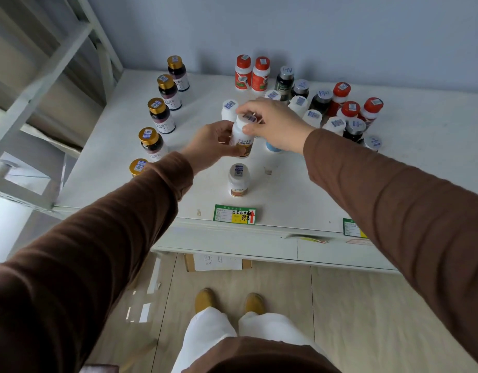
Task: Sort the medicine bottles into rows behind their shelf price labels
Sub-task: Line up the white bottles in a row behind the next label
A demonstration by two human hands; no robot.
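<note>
White shelf [299, 189] against a pale blue-grey wall; wood-look floor below. Green price label [234, 214] on the front edge, a second label [352, 227] partly hidden by the right sleeve.

Left column: five gold-capped dark bottles [161, 115] in a row running front to back. Behind the green label stands one white bottle [239, 180], upright. Mixed cluster of red-capped, dark and white bottles [337, 114] at right rear, unsorted.

Left hand [213, 142] curls round the body of a second white bottle [243, 135], which is roughly in line with the first and farther back; whether its base touches the shelf cannot be told. Right hand [272, 125] pinches that bottle's cap from above.

Judgement: this bottle is being set as second in the row.

Risks: right wrist sits just beside the nearest white bottles of the cluster, so a sideways withdrawal could topple them. Another white bottle [229, 109] stands close behind; pushing back could knock it. A tilted release could tip the bottle forward onto the first.
</note>
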